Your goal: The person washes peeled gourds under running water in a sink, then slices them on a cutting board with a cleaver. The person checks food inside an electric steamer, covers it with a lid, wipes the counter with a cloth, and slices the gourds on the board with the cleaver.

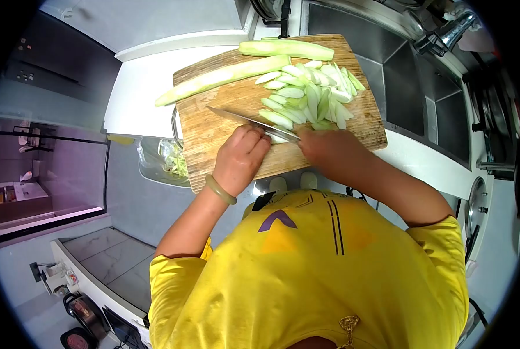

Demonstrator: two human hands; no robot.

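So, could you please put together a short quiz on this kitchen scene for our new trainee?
1. Multiple choice: which hand grips the knife? (a) left; (b) right.
2. True or false: the pale green slices are piled in the sink.
3. Fill in the missing word: the bracelet is worn on the ____ wrist.

Key:
1. b: the right hand grips it.
2. False: they lie on the wooden cutting board.
3. left
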